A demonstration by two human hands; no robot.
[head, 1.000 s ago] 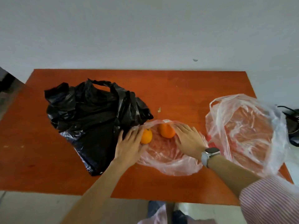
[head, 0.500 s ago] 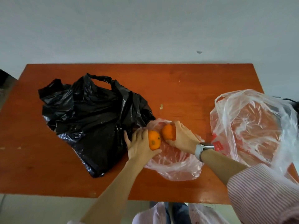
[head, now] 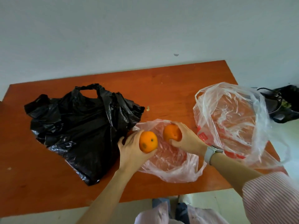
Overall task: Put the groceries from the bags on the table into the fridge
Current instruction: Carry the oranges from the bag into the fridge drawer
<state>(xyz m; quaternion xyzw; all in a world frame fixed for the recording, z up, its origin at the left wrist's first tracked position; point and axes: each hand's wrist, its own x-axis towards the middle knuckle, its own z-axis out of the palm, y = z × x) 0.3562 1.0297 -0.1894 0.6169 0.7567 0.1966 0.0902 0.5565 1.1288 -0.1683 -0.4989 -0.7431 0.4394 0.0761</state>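
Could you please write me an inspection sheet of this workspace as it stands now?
Surface: orange-brown wooden table, small crumb on it.
Job's things: two round oranges, one in the left hand, one in the right hand, above a small clear plastic bag.
Clutter: crumpled black plastic bag; large clear plastic bag with red print.
Cables: black cord, right of the table.
Surroundings: pale wall; fridge nothing seen.
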